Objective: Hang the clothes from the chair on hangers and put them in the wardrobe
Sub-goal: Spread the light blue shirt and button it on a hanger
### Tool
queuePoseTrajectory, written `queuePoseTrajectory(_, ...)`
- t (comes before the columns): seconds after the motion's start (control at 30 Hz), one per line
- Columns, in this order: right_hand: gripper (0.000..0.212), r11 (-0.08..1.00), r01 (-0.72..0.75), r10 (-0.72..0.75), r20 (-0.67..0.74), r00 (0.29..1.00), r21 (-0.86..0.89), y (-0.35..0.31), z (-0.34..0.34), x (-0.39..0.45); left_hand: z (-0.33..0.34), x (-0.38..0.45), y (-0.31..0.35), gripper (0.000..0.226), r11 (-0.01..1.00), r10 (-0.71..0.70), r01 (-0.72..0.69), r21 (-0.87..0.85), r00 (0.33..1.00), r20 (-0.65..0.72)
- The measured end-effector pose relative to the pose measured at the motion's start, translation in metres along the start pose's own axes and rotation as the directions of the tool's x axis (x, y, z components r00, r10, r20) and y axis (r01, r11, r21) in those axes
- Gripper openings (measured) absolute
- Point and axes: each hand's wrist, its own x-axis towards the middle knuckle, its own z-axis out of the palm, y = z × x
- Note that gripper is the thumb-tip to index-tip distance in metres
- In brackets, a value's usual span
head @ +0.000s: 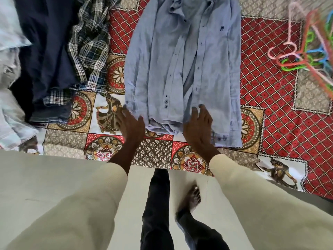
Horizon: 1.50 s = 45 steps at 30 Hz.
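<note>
Patterned bedspread (270,98) covers the bed. Light blue shirt (180,60) lies flat at its centre, hem toward the near edge. Dark and checked clothes (72,51) lie at the left edge, coloured hangers (304,53) at the right. Left hand (130,124) and right hand (197,126), fingers straight, press the hem.

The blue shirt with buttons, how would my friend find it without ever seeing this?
Start at the patterned bedspread. In its middle lies the light blue shirt, spread flat, both hands at its near hem. Unlike the checked shirt and navy garment heaped at left, it is plain, with dark buttons and a tiny chest logo.
</note>
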Motion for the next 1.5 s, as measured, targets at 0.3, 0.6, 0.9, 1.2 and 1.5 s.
queuePoseTrajectory(0.3, 0.041, 0.977, 0.213, -0.196, 0.312, 0.930, -0.021, -0.046, 0.040, 0.021, -0.038, 0.088, -0.040, 0.039, 0.970, -0.234, 0.243, 0.021, 0.952, -0.199)
queuePoseTrajectory(0.6, 0.008, 0.813, -0.411, 0.326, 0.261, 0.908, 0.412, -0.048, 0.033, 0.016, -0.009, 0.043, -0.020, 0.067, 0.885, 0.425, -0.465, 0.012, 0.818, 0.389)
queuePoseTrajectory(0.9, 0.013, 0.643, -0.588, 0.507, 0.302, 0.807, 0.491, -0.019, 0.032, 0.013, -0.022, 0.026, -0.025, 0.016, 0.994, 0.101, -0.099, -0.046, 0.994, 0.035)
queuePoseTrajectory(1.2, 0.039, 1.000, 0.008, -0.001, 0.263, 0.965, -0.023, -0.014, 0.024, -0.017, -0.033, 0.004, -0.067, 0.045, 0.868, -0.456, 0.463, 0.178, 0.886, -0.081)
queuePoseTrajectory(1.5, 0.040, 0.982, -0.007, 0.069, 0.321, 0.945, -0.188, 0.034, 0.021, 0.008, 0.035, -0.004, 0.039, 0.053, 0.596, 0.537, -0.747, 0.296, 0.644, 0.545)
